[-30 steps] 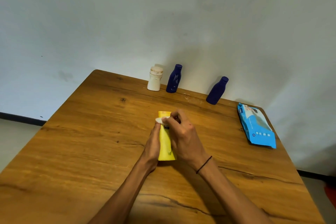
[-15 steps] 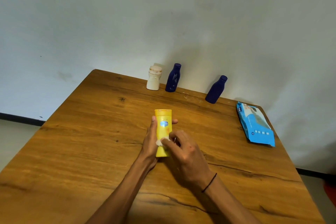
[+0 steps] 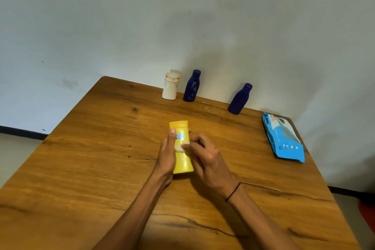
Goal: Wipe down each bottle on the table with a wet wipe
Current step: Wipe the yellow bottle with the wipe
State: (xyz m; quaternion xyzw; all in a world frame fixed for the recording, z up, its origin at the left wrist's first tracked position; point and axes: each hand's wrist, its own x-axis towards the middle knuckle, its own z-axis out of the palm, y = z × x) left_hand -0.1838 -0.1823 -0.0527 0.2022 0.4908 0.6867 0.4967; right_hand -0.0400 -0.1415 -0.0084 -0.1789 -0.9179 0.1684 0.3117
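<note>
Head view. Item: yellow bottle [image 3: 182,152], mid-table, upright, clamped in my left hand [image 3: 167,153], thumb on its front. Item: wet wipe [image 3: 182,146], a small white wad, pinched in my right hand [image 3: 207,160] and pressed to the bottle's front at mid-height.

Far edge by the wall: white bottle [image 3: 170,89], dark blue bottle [image 3: 192,85] just beside it, second dark blue bottle [image 3: 239,99] farther right. Right edge: blue wipes pack [image 3: 283,137], lying flat on the wooden table [image 3: 81,158].

Step in hand, by my judgement: wiping the yellow bottle. Next calls for turning it to reach the unwiped sides.
</note>
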